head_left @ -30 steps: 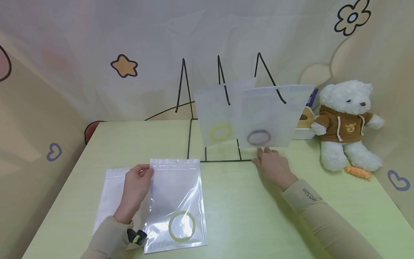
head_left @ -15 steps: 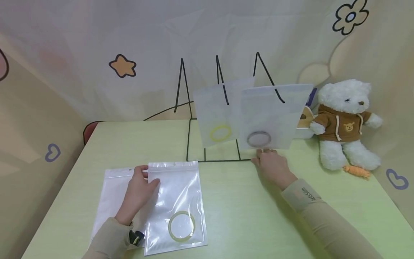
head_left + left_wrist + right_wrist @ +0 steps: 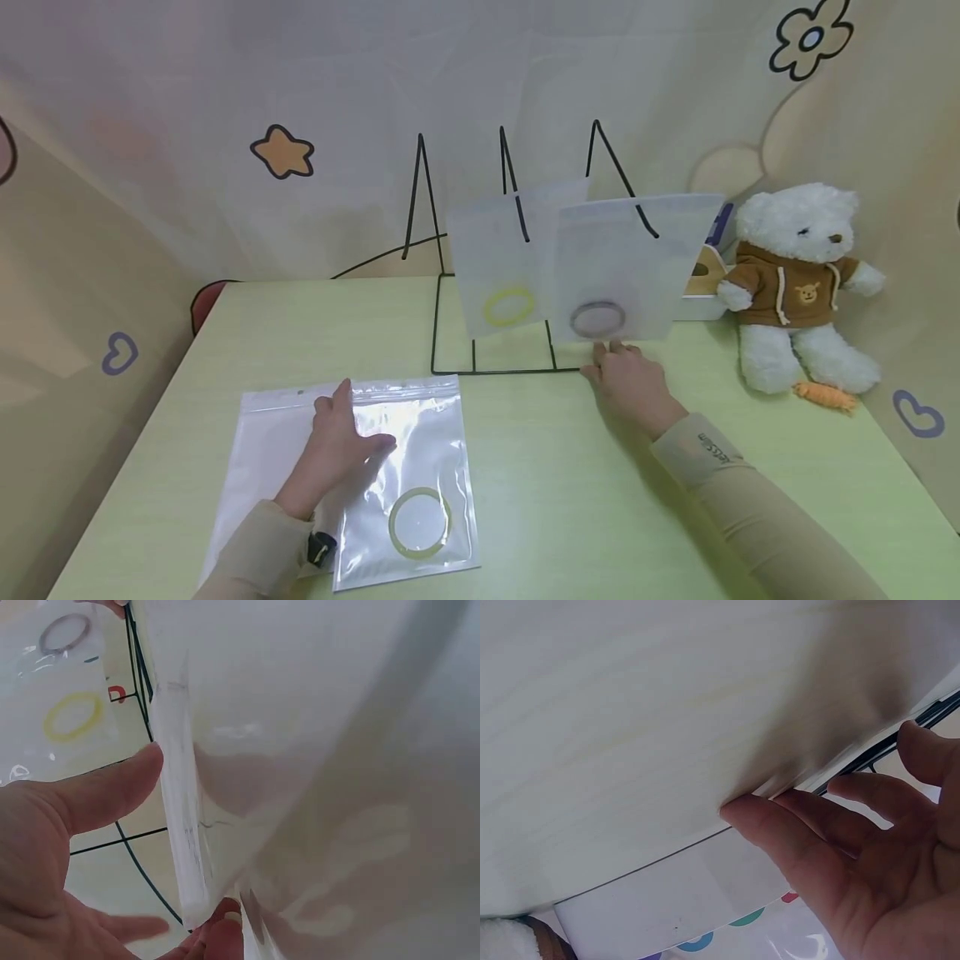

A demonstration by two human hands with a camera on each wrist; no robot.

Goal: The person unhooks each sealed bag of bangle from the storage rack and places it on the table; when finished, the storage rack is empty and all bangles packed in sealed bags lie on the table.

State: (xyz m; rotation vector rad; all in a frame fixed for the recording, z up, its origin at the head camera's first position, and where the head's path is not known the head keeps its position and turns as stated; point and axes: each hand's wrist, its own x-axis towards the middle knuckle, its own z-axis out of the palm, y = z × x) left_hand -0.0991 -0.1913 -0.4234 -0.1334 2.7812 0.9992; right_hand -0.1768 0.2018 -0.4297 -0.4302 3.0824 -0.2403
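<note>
Two clear zip bags lie side by side on the table, the left one [image 3: 258, 442] plain white in view, the right one [image 3: 408, 433] with a yellow-green ring [image 3: 393, 533] inside. My left hand [image 3: 330, 454] lies over their adjoining edges, thumb spread across the right bag. In the left wrist view its thumb is at a bag's zip edge [image 3: 180, 787]. My right hand [image 3: 630, 387] reaches to the base of a black wire rack [image 3: 517, 372], fingertips down by the front rail. Above it hang two bags, one with a yellow ring [image 3: 510, 307], one with a grey ring [image 3: 597, 319].
At the right sits a white teddy bear [image 3: 798, 275] in a brown hoodie, an orange toy carrot [image 3: 825, 396] by its feet. Behind the hanging bags is a white box [image 3: 699, 308]. The rack's left hook [image 3: 420, 192] holds no bag. A patterned cloth backs the table.
My left hand has let go of the right bag's top corner, its fingers spreading and moving rightward over the bag. The right bag's top has settled lower. My right hand stays at the rack.
</note>
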